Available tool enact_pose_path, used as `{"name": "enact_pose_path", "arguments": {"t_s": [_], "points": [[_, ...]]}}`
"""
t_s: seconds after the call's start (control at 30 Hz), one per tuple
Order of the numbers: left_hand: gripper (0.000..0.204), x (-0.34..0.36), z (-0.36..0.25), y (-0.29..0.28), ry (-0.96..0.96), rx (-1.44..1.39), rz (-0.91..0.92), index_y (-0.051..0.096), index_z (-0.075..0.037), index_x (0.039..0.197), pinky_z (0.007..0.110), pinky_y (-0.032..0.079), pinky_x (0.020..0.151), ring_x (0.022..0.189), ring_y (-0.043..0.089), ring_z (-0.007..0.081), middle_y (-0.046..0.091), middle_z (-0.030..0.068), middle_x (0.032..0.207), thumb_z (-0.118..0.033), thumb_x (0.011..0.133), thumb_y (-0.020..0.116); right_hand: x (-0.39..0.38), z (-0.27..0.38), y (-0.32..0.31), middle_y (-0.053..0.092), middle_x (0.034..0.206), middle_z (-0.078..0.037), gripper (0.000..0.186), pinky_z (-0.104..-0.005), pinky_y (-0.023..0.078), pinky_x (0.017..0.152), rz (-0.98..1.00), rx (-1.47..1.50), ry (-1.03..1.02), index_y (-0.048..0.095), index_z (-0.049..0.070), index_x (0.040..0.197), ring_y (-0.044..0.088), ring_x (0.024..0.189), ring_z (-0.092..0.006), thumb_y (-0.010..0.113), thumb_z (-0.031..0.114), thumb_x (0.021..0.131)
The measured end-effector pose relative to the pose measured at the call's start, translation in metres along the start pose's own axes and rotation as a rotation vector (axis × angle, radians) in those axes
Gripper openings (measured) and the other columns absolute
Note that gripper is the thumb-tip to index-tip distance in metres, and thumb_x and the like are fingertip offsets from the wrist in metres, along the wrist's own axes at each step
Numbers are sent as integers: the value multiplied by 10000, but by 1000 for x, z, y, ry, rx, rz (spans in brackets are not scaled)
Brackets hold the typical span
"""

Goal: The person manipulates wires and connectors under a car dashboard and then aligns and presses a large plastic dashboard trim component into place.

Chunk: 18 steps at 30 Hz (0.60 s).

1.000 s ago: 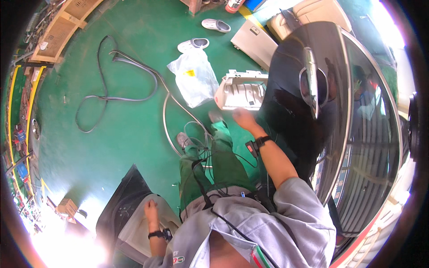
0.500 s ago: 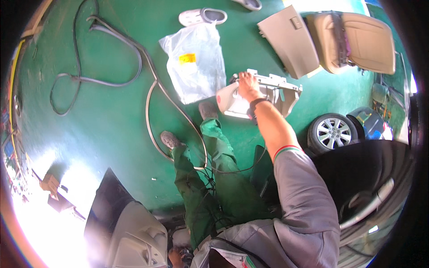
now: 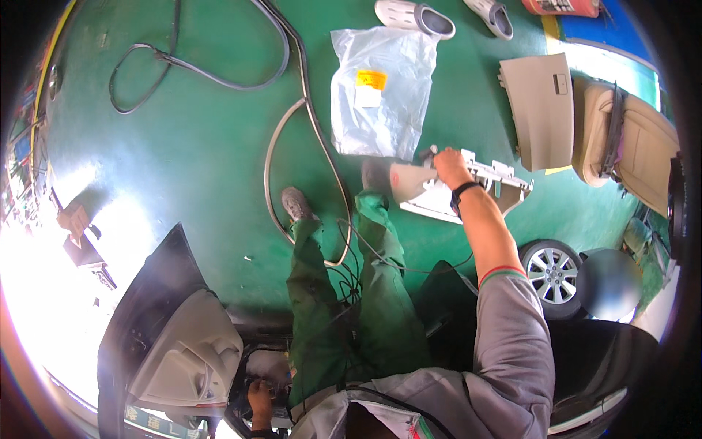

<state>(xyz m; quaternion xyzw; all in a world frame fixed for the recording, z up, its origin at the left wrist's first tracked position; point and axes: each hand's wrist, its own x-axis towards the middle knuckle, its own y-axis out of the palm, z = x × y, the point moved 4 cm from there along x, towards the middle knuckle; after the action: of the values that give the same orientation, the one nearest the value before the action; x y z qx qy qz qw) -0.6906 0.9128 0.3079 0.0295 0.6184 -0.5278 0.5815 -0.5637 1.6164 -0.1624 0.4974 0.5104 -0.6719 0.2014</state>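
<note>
Out in front of my right leg, my right hand (image 3: 453,170) is closed over the top edge of a beige plastic car trim piece (image 3: 424,192). White brackets run along that edge, and a hollow shows at its right side. The trim piece is low, close to the green floor, and partly covers my right shoe. My left hand (image 3: 259,399) is small at the lower left, beside the car's door opening. Its fingers look bent against a dark part there. What they touch, if anything, cannot be made out.
A clear plastic bag (image 3: 384,110) lies ahead, with clogs (image 3: 420,18) beyond. To the right are a beige panel with a latch (image 3: 537,117), a tan car seat (image 3: 643,132) and a wheel (image 3: 552,274). A hose (image 3: 307,95) loops around my left foot. An open car door (image 3: 190,344) stands left.
My view has shifted, so the floor things sit further right. My right hand still grips the trim piece. More of my left hand shows now.
</note>
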Motion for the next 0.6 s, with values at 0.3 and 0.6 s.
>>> {"name": "enact_pose_path", "arguments": {"t_s": [0.3, 0.6], "points": [[285, 42, -21, -13, 207, -67, -72, 618, -12, 1119, 308, 501, 528, 715, 640, 177, 666, 105, 890, -220, 929, 576, -129, 11, -52, 700, 1035, -97, 162, -435, 505, 908, -200, -2, 160, 753, 95, 913, 618, 1100, -273, 634, 166, 830], [371, 83, -40, -50, 371, -393, 35, 603, -16, 1202, 334, 519, 621, 869, 626, 187, 647, 83, 1009, -272, 935, 576, -241, 82, -210, 658, 1038, -131, 186, -414, 525, 888, -567, 246, 76, 700, 73, 900, 603, 1053, -316, 619, 81, 733]]}}
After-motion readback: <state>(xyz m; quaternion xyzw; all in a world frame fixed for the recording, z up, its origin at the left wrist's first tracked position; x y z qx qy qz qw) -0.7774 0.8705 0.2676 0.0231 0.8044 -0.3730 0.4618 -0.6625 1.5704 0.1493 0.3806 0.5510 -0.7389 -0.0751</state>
